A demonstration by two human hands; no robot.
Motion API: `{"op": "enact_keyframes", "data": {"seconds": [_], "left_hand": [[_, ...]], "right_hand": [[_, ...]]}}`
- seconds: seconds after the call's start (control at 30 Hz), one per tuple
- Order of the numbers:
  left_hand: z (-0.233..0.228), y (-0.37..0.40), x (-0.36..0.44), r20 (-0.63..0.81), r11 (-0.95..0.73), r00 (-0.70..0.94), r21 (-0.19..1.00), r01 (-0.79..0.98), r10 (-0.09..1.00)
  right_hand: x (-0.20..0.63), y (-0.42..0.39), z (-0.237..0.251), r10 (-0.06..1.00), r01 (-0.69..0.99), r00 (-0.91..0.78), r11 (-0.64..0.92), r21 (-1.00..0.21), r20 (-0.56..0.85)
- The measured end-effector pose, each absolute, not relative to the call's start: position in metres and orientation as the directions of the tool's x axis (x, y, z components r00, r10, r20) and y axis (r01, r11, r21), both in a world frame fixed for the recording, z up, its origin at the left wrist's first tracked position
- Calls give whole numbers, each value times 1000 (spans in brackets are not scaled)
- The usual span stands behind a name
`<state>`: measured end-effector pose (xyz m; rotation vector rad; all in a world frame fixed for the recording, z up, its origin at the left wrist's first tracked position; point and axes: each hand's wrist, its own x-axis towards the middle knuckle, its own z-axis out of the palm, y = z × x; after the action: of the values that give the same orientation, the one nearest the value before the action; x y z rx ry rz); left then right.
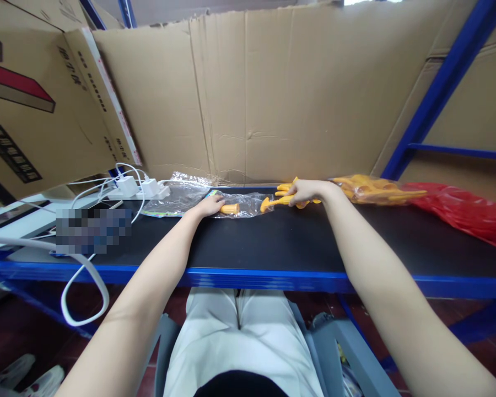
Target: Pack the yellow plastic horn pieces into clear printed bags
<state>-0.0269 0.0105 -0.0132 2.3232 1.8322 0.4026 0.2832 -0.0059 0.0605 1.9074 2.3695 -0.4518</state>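
Small orange plastic piece [230, 209] lies mid-frame on the black desk [281, 242], inside a clear crinkly plastic bag [243, 204]. Left hand [209, 206] rests flat on the bag's left end, fingertips touching the piece; grip loose, fingers together, not clamped. Right hand [308, 192], just right of centre, has its grip closed on a long orange plastic tool [275, 203] w/ its tip at the bag mouth. More orange parts in a bag [376, 190] further right, beside a red plastic sheet [463, 212]. White chargers & cables [136, 188] at centre-left. Brown cardboard wall [248, 94] behind.
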Motion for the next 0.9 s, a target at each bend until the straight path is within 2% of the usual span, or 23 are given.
{"op": "enact_keyframes", "data": {"seconds": [0.2, 0.33, 0.43, 0.6, 0.67, 0.77, 0.83, 0.9], "left_hand": [[-12, 9, -27, 112, -245, 222, 274, 930, 969], [-10, 6, -24, 116, -256, 233, 273, 927, 966], [-9, 6, -24, 133, -266, 237, 270, 926, 962], [-11, 11, -24, 247, -325, 259, 283, 902, 934], [-9, 10, -20, 338, -389, 288, 288, 875, 896], [-2, 2, -8, 490, -541, 379, 245, 805, 785], [6, -6, 4, 551, -641, 466, 174, 748, 693], [12, -14, 18, 548, -697, 558, 66, 714, 624]], "right_hand": [[280, -2, 55, 964, 968, -224, 203, -150, -142], [271, -6, 53, 946, 944, -289, 256, -207, -145], [270, -9, 55, 946, 933, -310, 283, -224, -93], [274, -12, 58, 936, 897, -351, 333, -291, -12], [276, -12, 59, 936, 881, -351, 330, -339, -2], [280, -13, 58, 937, 858, -350, 322, -399, 4], [283, -11, 57, 938, 852, -346, 319, -415, 11], [285, -8, 55, 941, 854, -337, 316, -414, 23]]}}
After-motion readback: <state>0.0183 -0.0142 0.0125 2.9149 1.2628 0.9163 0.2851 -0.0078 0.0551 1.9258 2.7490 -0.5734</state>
